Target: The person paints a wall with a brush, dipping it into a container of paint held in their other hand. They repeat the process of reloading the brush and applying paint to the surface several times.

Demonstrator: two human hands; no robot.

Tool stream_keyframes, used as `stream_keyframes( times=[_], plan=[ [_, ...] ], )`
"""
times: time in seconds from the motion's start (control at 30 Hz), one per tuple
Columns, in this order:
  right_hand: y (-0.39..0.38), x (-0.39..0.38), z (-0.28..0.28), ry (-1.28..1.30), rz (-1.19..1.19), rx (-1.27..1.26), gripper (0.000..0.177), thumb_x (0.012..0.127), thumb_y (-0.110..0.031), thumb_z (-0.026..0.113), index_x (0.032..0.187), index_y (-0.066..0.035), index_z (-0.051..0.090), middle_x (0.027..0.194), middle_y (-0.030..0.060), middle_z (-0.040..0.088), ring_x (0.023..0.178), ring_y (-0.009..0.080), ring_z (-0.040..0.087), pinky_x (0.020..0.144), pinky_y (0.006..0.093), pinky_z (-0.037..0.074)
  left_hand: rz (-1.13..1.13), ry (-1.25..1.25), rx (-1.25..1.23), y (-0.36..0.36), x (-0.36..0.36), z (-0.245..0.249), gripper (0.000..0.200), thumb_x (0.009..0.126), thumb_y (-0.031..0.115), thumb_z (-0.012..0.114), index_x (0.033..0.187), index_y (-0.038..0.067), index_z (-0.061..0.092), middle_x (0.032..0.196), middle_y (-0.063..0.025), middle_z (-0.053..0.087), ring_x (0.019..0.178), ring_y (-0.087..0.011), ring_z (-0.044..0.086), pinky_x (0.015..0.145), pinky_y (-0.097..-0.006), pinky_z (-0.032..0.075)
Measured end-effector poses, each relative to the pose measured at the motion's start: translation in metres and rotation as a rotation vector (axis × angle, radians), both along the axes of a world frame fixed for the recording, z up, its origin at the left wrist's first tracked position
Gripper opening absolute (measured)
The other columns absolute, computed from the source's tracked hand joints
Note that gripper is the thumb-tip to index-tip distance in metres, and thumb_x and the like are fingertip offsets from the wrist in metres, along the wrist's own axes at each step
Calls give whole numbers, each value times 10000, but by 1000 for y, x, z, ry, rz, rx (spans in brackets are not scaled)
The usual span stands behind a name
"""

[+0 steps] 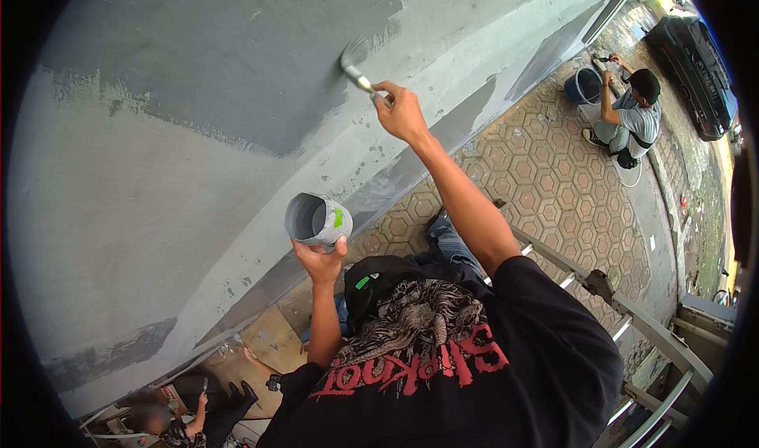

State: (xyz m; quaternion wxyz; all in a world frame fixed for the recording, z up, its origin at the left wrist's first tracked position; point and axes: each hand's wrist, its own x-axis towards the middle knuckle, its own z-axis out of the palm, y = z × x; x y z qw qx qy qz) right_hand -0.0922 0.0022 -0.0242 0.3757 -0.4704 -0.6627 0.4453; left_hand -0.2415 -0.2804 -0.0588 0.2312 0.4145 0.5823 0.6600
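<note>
My right hand (402,116) grips the handle of a paintbrush (356,67), arm stretched up and forward. The brush's bristles lie against the wall (158,171), at the edge between a darker grey painted area and a paler one. Lower down, my left hand (319,262) is wrapped round the base of a grey paint cup (320,220) with a bright green patch on its side. The cup's mouth tips toward the wall, and grey shows inside it.
A metal ladder (632,314) stands to my right. Hexagonal paving (545,163) lies below. A person (632,116) crouches there beside a dark bucket (583,86), near a black car (696,77). Another person (190,416) is at the lower left.
</note>
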Motion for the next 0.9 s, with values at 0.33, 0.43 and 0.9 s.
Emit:
stream_keyframes(
  times=[0.33,0.43,0.9],
  plan=[
    [25,39,-4,-183,210,-74,269,881,-188,671,1127,-124,759,743,176,703,675,257,669,680,385,527,-98,71,-33,13,5,-4,875,712,206,866,1402,-29,382,1343,-151,513,1241,-254,554,1035,-395,490],
    [56,38,-6,-173,11,-66,274,873,-194,675,1125,-134,763,728,176,697,674,273,675,681,385,529,-90,52,-28,17,7,-2,891,706,219,876,1403,-28,380,1343,-147,515,1238,-252,557,1033,-391,489],
    [79,82,-47,-84,-444,21,254,874,-124,657,1112,-63,724,611,136,613,542,206,570,563,397,455,-12,-3,-64,7,-2,-3,931,679,191,887,1413,-29,358,1342,-149,496,1245,-256,542,1061,-401,467]
  ],
)
